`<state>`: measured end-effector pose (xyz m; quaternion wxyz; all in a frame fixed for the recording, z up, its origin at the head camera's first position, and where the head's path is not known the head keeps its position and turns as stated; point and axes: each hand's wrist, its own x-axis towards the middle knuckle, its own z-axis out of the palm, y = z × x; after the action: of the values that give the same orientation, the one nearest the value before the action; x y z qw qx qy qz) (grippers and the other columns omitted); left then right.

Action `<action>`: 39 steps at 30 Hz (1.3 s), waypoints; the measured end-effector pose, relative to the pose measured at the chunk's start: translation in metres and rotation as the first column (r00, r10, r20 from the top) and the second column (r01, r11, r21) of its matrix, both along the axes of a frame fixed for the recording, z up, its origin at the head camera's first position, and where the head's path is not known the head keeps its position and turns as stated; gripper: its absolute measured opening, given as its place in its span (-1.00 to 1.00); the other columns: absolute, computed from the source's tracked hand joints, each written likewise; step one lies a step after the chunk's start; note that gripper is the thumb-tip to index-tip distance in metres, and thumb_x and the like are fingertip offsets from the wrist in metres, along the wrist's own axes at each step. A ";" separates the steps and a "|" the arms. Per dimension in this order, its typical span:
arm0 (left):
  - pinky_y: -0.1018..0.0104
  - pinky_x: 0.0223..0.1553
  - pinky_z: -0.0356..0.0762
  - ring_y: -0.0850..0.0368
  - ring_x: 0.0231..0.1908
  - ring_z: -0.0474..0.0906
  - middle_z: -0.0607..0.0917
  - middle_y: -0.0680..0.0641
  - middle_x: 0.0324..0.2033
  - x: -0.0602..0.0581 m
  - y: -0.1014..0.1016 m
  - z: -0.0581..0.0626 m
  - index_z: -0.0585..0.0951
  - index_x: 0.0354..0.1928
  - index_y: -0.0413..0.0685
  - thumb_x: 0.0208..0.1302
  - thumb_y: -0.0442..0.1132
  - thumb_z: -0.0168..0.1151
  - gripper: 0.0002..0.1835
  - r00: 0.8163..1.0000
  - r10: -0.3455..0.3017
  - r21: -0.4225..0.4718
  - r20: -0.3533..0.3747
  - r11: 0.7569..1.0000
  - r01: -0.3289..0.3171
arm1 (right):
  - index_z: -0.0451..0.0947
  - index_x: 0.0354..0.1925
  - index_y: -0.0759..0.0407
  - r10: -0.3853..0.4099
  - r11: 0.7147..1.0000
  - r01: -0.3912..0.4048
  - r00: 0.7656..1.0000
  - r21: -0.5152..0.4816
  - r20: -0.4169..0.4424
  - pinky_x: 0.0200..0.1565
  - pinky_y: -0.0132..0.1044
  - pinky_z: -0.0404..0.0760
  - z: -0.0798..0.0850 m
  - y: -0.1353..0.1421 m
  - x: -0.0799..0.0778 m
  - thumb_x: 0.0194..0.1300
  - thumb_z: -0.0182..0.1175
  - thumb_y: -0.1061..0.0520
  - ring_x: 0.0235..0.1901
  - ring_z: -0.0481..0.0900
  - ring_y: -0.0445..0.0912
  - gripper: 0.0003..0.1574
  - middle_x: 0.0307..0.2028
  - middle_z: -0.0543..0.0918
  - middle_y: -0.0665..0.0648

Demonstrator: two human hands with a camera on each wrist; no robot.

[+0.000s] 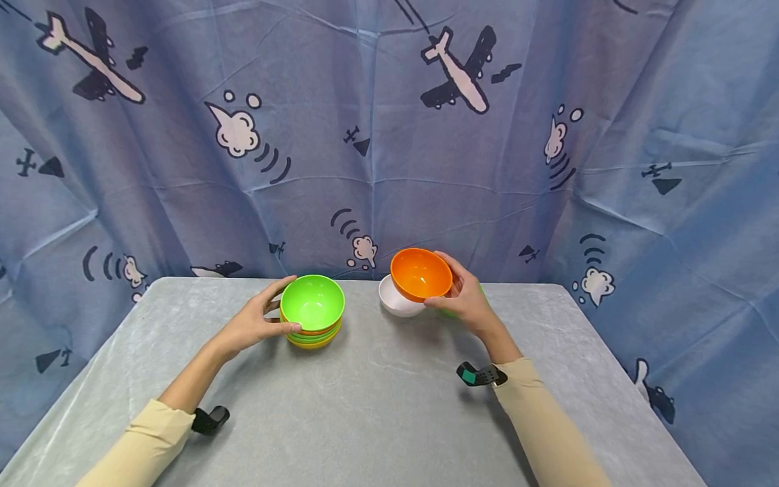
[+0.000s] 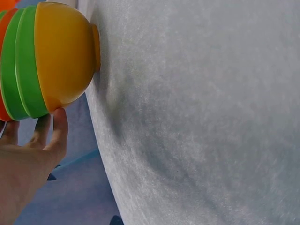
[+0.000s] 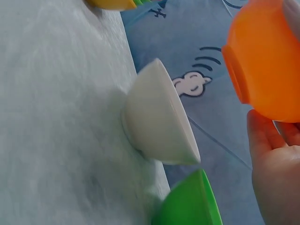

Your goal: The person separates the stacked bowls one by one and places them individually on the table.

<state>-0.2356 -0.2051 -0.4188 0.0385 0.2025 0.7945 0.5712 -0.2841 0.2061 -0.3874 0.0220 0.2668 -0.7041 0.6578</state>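
My left hand (image 1: pixel 249 327) grips a stack of nested bowls from its left side, thumb at the front. A green bowl (image 1: pixel 313 302) tops the stack; orange and green rims show under it, and a yellow bowl (image 2: pixel 65 56) forms the bottom, standing on the table. Raised in my right hand (image 1: pixel 467 299) is an orange bowl (image 1: pixel 418 272), tipped a little and held by its right side. Partly beneath it, a white bowl (image 3: pixel 154 117) stands upright on the table. Another green bowl (image 3: pixel 187 204) stands beside the white one, mostly hidden by my right hand in the head view.
A grey cloth-covered table (image 1: pixel 353 419) spans the view. Behind it hangs a blue curtain (image 1: pixel 328 135) with airplane prints, close to the table's far edge. Each wrist wears a dark band.
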 end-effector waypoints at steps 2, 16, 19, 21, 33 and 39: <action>-0.06 0.12 0.32 -0.17 0.30 0.09 0.10 0.01 0.37 0.000 0.000 0.000 0.15 0.40 0.28 -0.01 -0.15 0.48 -0.05 1.000 -0.002 0.000 0.000 1.000 0.002 | 0.13 0.35 0.28 -0.013 1.000 0.013 1.000 0.005 0.006 0.13 -0.27 0.36 0.005 0.005 0.005 -0.07 0.43 0.40 0.19 0.27 0.04 0.07 0.24 0.29 0.21; -0.09 0.13 0.30 -0.20 0.30 0.09 0.08 -0.04 0.37 0.001 0.000 0.002 0.13 0.41 0.25 0.01 -0.15 0.46 -0.06 1.000 -0.003 -0.005 0.002 1.000 0.003 | 0.09 0.37 0.27 -0.105 0.994 0.104 0.994 0.036 0.034 0.10 -0.33 0.38 0.008 0.043 0.005 -0.01 0.40 0.40 0.20 0.23 0.04 0.06 0.26 0.25 0.23; -0.09 0.12 0.30 -0.20 0.30 0.09 0.08 -0.04 0.38 0.001 -0.001 0.001 0.13 0.41 0.26 0.01 -0.14 0.46 -0.05 1.000 -0.003 -0.010 0.001 1.000 0.003 | 0.11 0.37 0.22 -0.122 0.992 0.121 0.992 0.039 0.028 0.10 -0.36 0.38 0.001 0.054 0.000 0.00 0.38 0.41 0.20 0.24 0.02 0.03 0.26 0.26 0.21; -0.10 0.13 0.29 -0.20 0.29 0.09 0.07 -0.04 0.38 0.000 -0.001 0.000 0.13 0.41 0.26 0.01 -0.15 0.46 -0.05 1.000 -0.004 -0.005 0.004 1.000 0.004 | 0.12 0.38 0.19 -0.130 0.991 0.129 0.991 0.032 0.022 0.09 -0.38 0.38 -0.003 0.063 -0.003 0.01 0.37 0.42 0.20 0.24 0.01 0.02 0.26 0.25 0.20; -0.12 0.12 0.29 -0.19 0.30 0.09 0.09 0.01 0.37 0.000 0.001 0.002 0.13 0.41 0.23 0.02 -0.17 0.46 -0.05 1.000 -0.011 0.009 0.005 1.000 0.011 | 0.15 0.37 0.13 -0.219 0.974 0.217 0.976 0.070 0.011 0.02 -0.44 0.43 -0.006 0.114 -0.005 0.05 0.35 0.41 0.15 0.27 0.00 -0.02 0.23 0.27 0.18; -0.12 0.12 0.30 -0.18 0.30 0.09 0.09 0.02 0.37 0.000 0.000 0.001 0.15 0.39 0.29 0.01 -0.16 0.46 -0.07 1.000 -0.002 0.006 0.003 1.000 0.002 | 0.13 0.38 0.10 -0.256 0.963 0.249 0.964 0.106 0.065 -0.01 -0.47 0.45 -0.010 0.136 -0.005 0.08 0.34 0.37 0.13 0.27 -0.03 -0.02 0.23 0.25 0.18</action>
<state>-0.2355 -0.2054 -0.4174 0.0398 0.2028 0.7926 0.5737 -0.2889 0.3421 -0.3972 0.0654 0.1497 -0.7637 0.6245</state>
